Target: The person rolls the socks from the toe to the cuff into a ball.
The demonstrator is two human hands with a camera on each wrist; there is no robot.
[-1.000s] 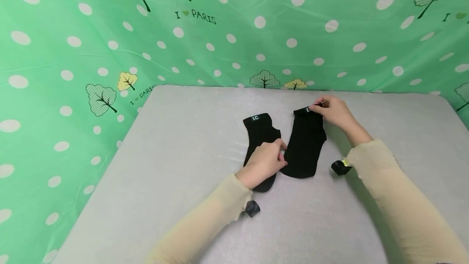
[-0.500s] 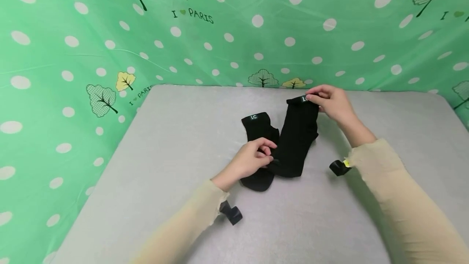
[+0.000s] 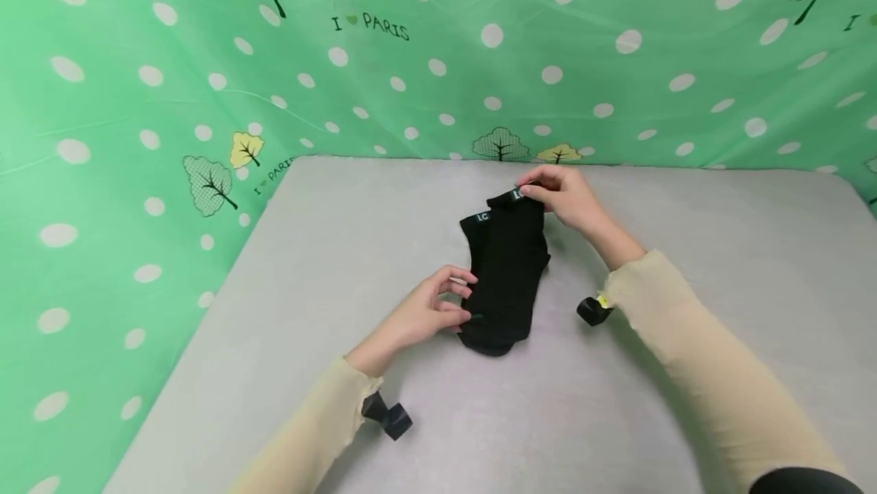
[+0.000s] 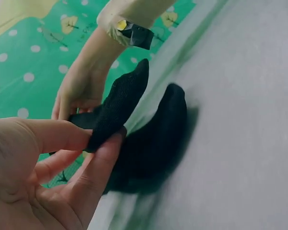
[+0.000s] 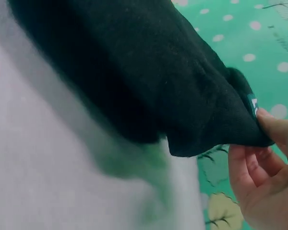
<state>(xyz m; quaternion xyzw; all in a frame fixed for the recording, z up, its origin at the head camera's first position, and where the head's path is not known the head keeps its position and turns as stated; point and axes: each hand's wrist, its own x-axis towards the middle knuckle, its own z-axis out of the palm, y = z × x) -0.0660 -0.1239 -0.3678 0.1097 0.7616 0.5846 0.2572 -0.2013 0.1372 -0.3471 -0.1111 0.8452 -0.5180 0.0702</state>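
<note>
Upper black sock (image 3: 512,266) is held stretched between both hands, just above a second black sock (image 3: 476,231) that lies flat on the grey table (image 3: 685,418). It covers most of the lower one; only the lower sock's cuff and left edge show at about 10 o'clock from the centre of the pair. Both cuffs point to 12 o'clock, toes to 6 o'clock, each cuff carrying a small "LC" label.

Right hand (image 3: 565,197) pinches the upper sock's cuff (image 5: 247,122) between thumb and fingers, at 12 o'clock of the pair. Left hand (image 3: 428,311) pinches the toe-side edge between thumb and forefinger (image 4: 93,172), at 8 o'clock; its other fingers are loosely spread. The left wrist view shows the upper sock raised clear of the lower one at the toe end.

Judgement: the two-point hold at opposite ends keeps the fabric taut and straight, which suits lining one sock up over the other, cuff over cuff.

A green dotted cloth (image 3: 137,98) with tree prints forms the backdrop at 12 and 9 o'clock.
</note>
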